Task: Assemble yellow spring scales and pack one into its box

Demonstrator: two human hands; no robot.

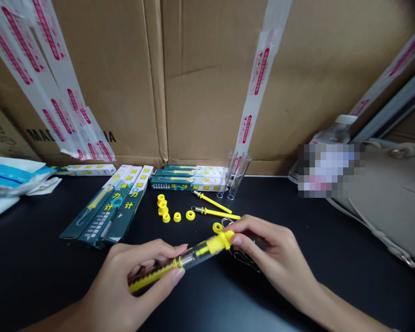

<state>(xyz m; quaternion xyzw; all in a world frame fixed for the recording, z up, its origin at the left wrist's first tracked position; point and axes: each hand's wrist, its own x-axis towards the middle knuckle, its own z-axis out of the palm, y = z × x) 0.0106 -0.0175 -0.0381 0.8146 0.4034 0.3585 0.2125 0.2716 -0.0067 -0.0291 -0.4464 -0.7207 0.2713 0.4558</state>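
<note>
A clear-tubed spring scale (193, 256) with a yellow inner rod lies slanted across the middle, its right end higher. My left hand (134, 276) is closed around the tube's lower left part, thumb and fingertips on either side. At the upper right end, my right hand (266, 249) pinches the yellow cap (224, 240), which sits at the tube's mouth. Whether the cap is fully seated I cannot tell. Just behind it lie a yellow ring (217, 227) and several metal wire hooks (247, 260), partly hidden by my right hand.
Beyond my hands are several yellow caps (163, 206), two yellow rods (216, 213) and upright clear tubes (238, 177). Printed boxes (115, 203) lie left, more boxes (188, 178) behind. A cardboard carton (200, 92) backs the black table. A bottle (339, 131) and bag (387, 198) stand right.
</note>
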